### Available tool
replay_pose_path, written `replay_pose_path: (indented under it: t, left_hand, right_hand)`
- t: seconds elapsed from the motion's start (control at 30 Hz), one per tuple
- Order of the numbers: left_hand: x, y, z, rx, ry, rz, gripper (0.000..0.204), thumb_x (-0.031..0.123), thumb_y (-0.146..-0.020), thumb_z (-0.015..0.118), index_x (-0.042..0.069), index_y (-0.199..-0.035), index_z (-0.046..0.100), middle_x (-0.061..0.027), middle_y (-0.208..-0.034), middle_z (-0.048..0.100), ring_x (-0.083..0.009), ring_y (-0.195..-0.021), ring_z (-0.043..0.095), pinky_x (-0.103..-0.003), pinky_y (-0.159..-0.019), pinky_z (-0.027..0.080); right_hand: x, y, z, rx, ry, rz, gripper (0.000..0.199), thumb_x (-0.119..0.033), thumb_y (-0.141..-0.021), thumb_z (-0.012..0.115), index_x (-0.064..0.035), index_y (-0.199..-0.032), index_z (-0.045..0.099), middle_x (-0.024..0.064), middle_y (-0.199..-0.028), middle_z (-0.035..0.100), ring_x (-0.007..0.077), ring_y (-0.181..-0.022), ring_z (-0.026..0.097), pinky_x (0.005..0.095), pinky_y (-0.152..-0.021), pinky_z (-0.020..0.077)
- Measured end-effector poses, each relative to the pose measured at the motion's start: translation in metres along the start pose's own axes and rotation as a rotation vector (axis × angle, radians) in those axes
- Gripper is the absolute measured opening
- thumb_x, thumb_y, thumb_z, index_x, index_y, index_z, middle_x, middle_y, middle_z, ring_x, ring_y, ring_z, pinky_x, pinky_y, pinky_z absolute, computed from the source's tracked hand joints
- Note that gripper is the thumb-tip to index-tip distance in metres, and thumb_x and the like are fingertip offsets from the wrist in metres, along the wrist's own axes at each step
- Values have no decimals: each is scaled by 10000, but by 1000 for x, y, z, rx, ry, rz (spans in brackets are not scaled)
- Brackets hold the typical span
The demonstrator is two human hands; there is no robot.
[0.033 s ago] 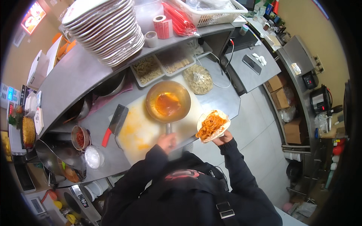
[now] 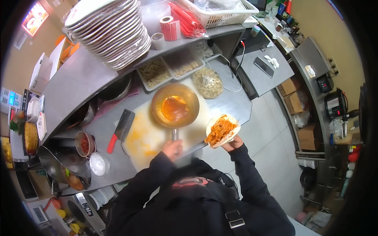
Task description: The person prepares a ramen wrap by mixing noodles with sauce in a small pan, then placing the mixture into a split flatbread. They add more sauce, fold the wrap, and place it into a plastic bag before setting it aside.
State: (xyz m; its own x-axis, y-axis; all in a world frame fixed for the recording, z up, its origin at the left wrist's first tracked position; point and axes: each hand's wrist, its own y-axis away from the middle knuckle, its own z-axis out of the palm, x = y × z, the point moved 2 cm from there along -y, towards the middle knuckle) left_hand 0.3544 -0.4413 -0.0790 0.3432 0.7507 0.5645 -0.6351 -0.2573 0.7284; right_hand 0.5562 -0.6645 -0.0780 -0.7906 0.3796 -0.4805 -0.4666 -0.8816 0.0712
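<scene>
My left hand [image 2: 173,150] is closed round the handle of a metal pan [image 2: 158,96]. Reddish-orange sauce [image 2: 174,108] covers the bottom of that pan, which is over a white cutting board [image 2: 138,143] stained orange. In my right hand [image 2: 234,144] is a white bowl [image 2: 235,130], gripped at its near right side. Wide noodles [image 2: 221,131] coated in orange-red sauce fill it, and it is held past the counter's edge. Left of the board's stains lies a cleaver [image 2: 120,130] with a red handle.
Behind the pan are trays of pale cut food [image 2: 153,74] and a clear bag of pale food [image 2: 207,82]. A bowl of red chopped food [image 2: 84,143] and a white container [image 2: 99,164] stand at left. Wrapped plates [image 2: 106,35] are stacked on the raised shelf.
The pan and my left hand on its handle have shifted very slightly left. The bowl in my right hand stays in place.
</scene>
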Motion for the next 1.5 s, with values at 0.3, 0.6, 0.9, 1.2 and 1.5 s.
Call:
replay_pose_path:
  t: [0.3, 0.6, 0.9, 1.2, 1.5]
  left_hand:
    - [96, 108, -6, -39, -324, 115, 164, 170, -900, 645, 29, -884, 565, -50, -619, 551, -148, -473, 514, -289, -444, 405]
    - [171, 187, -5, 54, -591, 159, 157, 162, -889, 641, 26, -900, 562, -35, -621, 557, -124, -470, 512, -264, -456, 410]
    - [191, 219, -21, 176, -744, 168, 193, 160, -871, 671, 29, -890, 531, -26, -621, 556, -115, -470, 527, -259, -460, 428]
    - [194, 221, -27, 182, -800, 179, 197, 158, -879, 680, 21, -914, 542, -24, -620, 560, -108, -476, 530, -260, -464, 436]
    - [195, 224, -21, 265, -926, 228, 221, 169, -878, 683, 4, -955, 557, -27, -633, 560, -111, -500, 539, -269, -480, 448]
  right_hand:
    - [26, -38, 3, -43, -126, 92, 784, -251, -894, 727, -74, -1537, 315, 116, -1510, 464, 306, -1397, 437, 506, -1180, 326]
    - [71, -82, 42, -113, -139, 157, 751, -219, -890, 724, -67, -1520, 346, 121, -1473, 508, 302, -1333, 515, 496, -1134, 397]
    - [110, -98, 63, -119, -217, 228, 703, -206, -877, 737, -79, -1482, 402, 107, -1411, 573, 299, -1281, 566, 504, -1112, 422]
    - [122, -104, 59, -82, -215, 221, 626, -166, -894, 713, -83, -1451, 438, 106, -1395, 584, 300, -1278, 569, 506, -1108, 429]
    - [117, -106, 70, -171, -269, 245, 585, -144, -897, 730, -86, -1427, 490, 98, -1395, 591, 265, -1294, 561, 477, -1137, 401]
